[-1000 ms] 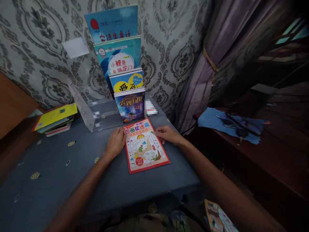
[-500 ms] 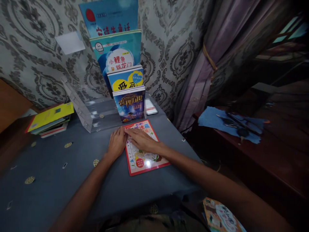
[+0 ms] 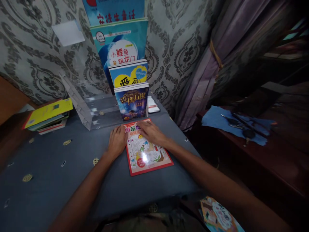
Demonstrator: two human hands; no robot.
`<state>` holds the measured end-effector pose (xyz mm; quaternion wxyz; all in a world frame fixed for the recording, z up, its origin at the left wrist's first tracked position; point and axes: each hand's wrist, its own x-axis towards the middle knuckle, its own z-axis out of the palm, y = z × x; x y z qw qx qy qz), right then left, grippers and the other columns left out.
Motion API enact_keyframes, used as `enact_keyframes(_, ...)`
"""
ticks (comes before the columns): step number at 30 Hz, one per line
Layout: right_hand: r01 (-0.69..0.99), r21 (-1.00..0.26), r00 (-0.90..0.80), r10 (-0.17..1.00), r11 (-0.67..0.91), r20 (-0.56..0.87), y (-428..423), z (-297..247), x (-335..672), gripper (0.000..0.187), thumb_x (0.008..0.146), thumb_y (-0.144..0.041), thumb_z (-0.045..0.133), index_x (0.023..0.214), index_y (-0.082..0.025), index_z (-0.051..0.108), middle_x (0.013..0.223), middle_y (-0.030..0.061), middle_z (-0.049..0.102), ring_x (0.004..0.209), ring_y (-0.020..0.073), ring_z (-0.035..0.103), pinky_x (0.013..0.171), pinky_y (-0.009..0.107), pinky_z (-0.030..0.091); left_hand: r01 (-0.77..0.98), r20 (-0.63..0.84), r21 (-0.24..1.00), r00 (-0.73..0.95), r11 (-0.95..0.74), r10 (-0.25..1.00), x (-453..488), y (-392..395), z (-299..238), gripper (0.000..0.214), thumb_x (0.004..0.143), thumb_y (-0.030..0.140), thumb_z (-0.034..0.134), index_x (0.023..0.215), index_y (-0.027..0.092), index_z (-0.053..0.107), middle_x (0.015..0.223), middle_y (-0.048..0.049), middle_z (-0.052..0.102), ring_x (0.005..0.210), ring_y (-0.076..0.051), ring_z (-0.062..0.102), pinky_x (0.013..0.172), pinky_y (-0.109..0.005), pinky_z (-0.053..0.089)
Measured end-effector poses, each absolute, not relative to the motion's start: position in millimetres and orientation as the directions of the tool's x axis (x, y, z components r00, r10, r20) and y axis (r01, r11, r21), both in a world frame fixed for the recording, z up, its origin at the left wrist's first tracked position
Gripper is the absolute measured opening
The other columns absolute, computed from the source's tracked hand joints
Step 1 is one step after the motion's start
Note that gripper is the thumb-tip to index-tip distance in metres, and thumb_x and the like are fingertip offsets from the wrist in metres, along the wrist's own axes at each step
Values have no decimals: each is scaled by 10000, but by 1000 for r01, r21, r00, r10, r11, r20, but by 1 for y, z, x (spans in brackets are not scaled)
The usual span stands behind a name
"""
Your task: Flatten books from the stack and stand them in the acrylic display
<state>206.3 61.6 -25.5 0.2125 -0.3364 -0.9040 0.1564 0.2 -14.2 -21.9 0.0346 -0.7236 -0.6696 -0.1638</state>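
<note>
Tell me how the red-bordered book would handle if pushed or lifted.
The red-bordered book looks thin, so probably light and a bit floppy. Its bright glare suggests a slick surface. Lying flat, it would likely slide rather than tip.

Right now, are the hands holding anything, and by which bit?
Nothing looks gripped. The red-edged book lies on the table, the left hand at its upper left edge, the right hand over its upper part.

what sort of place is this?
Probably a room in a home: patterned wall covering, a tied-back curtain, and books standing on a cloth-covered table.
</note>
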Motion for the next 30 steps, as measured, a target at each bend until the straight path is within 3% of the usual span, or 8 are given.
enact_keyframes(3,622,-449,-587,761,642,275,74,-31,229,366,988,-214,504,1332,-188,624,1408,135,643,1349,291,563,1175,545,357,980,276,167,54,-103,960,0,-15,-21,330,1012,240,403,1300,152,536,1332,-172,655,1266,-309,564,1034,-484,459)
enact_keyframes(6,652,-479,-522,806,587,278,82,-36,240,376,961,-174,500,1308,-171,645,1371,131,671,1289,293,612,1132,510,411,982,261,153,66,-109,963,-1,-15,-19,346,1008,237,398,1306,131,541,1345,-184,646,1279,-316,557,1040,-490,461)
enact_keyframes(10,624,-522,-497,811,581,309,87,-40,241,394,928,-125,493,1278,-161,671,1309,118,711,1217,270,658,1070,434,477,984,240,130,91,-125,966,-1,-15,-13,328,1003,244,411,1267,139,574,1313,-180,669,1328,-329,531,1059,-504,455)
enact_keyframes(16,589,-542,-488,798,600,353,91,-46,240,405,931,-118,464,1267,-184,682,1244,92,745,1145,255,689,1036,431,508,978,228,45,188,-203,955,0,-10,-5,284,983,202,424,1162,125,631,1277,-201,683,1331,-336,549,1128,-523,406)
enact_keyframes(20,586,-528,-493,788,614,369,94,-49,240,408,932,-127,471,1277,-199,676,1260,76,738,1168,249,673,1047,433,503,950,207,91,277,-300,938,9,1,-6,320,993,223,411,1203,126,632,1310,-193,670,1277,-313,596,1136,-522,413)
enact_keyframes(25,584,-537,-499,791,608,353,96,-49,241,412,946,-134,448,1290,-196,667,1272,75,731,1186,233,656,1070,402,486,827,158,198,503,-527,850,40,3,-11,398,998,231,415,1342,144,594,1462,-136,592,1394,-245,513,1196,-460,373)
enact_keyframes(30,585,-547,-509,796,599,327,93,-44,241,395,968,-164,448,1308,-150,650,1265,111,724,1171,246,656,1041,381,490,683,59,244,698,-688,714,69,-18,-5,431,1016,255,405,1414,201,561,1517,-94,550,1486,-253,399,1232,-579,251)
